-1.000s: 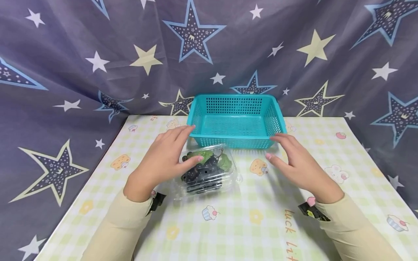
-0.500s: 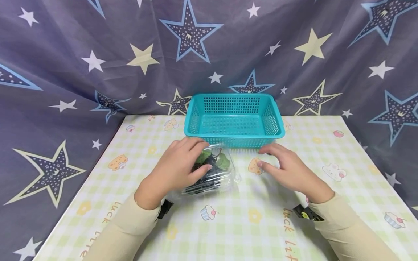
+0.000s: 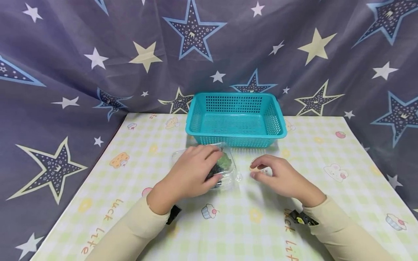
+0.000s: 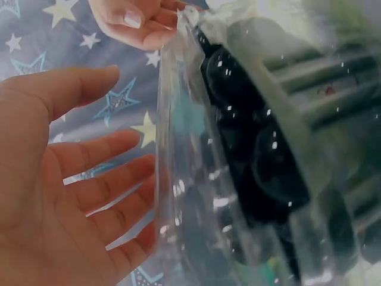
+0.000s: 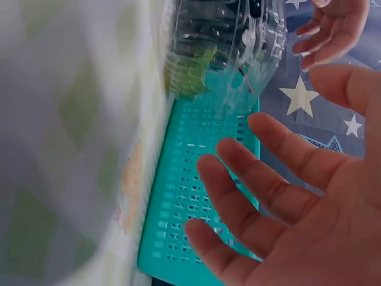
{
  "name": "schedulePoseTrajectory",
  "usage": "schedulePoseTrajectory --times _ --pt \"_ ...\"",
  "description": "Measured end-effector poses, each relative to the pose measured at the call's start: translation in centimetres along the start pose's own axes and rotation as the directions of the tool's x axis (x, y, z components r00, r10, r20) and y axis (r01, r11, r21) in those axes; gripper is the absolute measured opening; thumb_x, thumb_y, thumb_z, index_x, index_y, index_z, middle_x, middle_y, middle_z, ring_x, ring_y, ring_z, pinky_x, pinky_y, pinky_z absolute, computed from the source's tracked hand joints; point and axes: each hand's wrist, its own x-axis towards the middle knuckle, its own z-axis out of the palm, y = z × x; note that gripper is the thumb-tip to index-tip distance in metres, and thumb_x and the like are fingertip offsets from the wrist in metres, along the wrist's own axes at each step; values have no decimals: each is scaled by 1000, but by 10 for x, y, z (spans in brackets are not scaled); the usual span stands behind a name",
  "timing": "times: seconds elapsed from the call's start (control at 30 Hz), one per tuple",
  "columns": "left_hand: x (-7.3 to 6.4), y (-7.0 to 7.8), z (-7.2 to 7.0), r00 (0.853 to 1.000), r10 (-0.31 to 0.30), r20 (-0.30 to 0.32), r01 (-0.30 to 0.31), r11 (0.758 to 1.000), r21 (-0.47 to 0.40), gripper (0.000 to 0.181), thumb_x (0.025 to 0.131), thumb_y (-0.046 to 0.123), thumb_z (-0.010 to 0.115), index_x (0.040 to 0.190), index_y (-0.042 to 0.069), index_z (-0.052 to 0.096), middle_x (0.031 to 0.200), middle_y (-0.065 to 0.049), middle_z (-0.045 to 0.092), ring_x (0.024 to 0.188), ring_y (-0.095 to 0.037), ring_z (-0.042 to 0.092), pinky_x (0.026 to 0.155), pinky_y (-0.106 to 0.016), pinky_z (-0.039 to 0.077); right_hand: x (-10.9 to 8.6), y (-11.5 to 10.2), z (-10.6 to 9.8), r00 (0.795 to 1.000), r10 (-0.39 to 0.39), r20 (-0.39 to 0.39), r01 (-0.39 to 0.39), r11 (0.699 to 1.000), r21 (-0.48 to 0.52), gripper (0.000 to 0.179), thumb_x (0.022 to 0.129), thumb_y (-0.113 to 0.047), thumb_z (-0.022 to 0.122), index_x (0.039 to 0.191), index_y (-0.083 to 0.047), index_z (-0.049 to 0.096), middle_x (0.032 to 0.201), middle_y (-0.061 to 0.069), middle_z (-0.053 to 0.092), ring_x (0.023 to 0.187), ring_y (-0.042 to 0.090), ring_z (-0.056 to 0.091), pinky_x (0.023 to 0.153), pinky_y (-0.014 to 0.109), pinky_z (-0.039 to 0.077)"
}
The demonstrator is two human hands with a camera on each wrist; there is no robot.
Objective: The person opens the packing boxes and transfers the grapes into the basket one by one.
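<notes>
A clear plastic clamshell box [image 3: 231,181] lies on the table, with dark grapes [image 4: 277,167] and green leaves [image 3: 224,161] inside. In the head view my left hand [image 3: 194,172] is over the box and covers much of it. The left wrist view shows that hand's fingers loosely bent by the lid; whether they touch it I cannot tell. To the right of the box, my right hand [image 3: 279,177] hovers above the tablecloth, its fingers relaxed and apart from the box. Neither hand holds anything.
Behind the box stands a turquoise plastic basket [image 3: 233,125] with perforated sides. A checked tablecloth [image 3: 235,232] with printed cakes and flowers covers the table. Beyond the table's back and left edges hangs a dark curtain [image 3: 107,32] with stars.
My left hand has moved right and nearer, from the box's left side to over it. My right hand has come left and nearer, away from the basket's front corner. The box stays put.
</notes>
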Motion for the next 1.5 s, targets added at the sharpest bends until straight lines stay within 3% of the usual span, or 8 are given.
schedulePoseTrajectory --times 0.27,0.53,0.67,0.83,1.17,1.5 --pt "1 9 3 999 -13 34 13 1000 5 68 91 42 74 146 7 54 154 -14 50 139 -32 53 111 -53 45 3 0 13 994 86 62 -93 989 117 8 96 -20 70 102 -19 75 108 -6 71 96 14 73 84 33 60" --pt "4 19 12 995 6 99 -6 1000 9 66 93 44 72 145 8 55 152 -11 53 140 -29 52 113 -49 41 3 2 17 996 70 57 -76 992 102 9 96 -16 67 98 -18 76 101 -9 69 90 10 71 84 29 56" --pt "5 23 16 995 14 102 -14 1000 5 63 92 42 73 143 9 57 150 -9 55 139 -28 52 112 -49 42 2 4 22 989 105 103 -121 979 161 13 96 -13 64 101 -15 75 97 -2 71 85 19 71 76 29 58" --pt "6 26 23 996 26 83 -30 999 42 60 90 41 74 140 10 60 146 -8 58 137 -26 54 110 -47 45 2 5 27 969 158 191 -209 935 287 19 98 -10 58 107 -3 72 88 11 73 80 31 70 67 31 58" --pt "5 31 33 994 -6 105 -5 995 104 57 89 38 78 136 11 64 144 -8 60 134 -27 58 106 -46 49 1 5 29 943 213 255 -305 860 408 26 96 -13 57 112 2 71 98 16 75 87 27 71 76 32 58" --pt "2 33 37 997 -10 73 0 991 133 51 87 38 79 130 13 69 137 -5 65 131 -24 61 103 -43 53 0 8 39 941 211 263 -304 869 390 27 102 -23 60 113 -2 74 101 17 76 93 30 73 84 37 57"
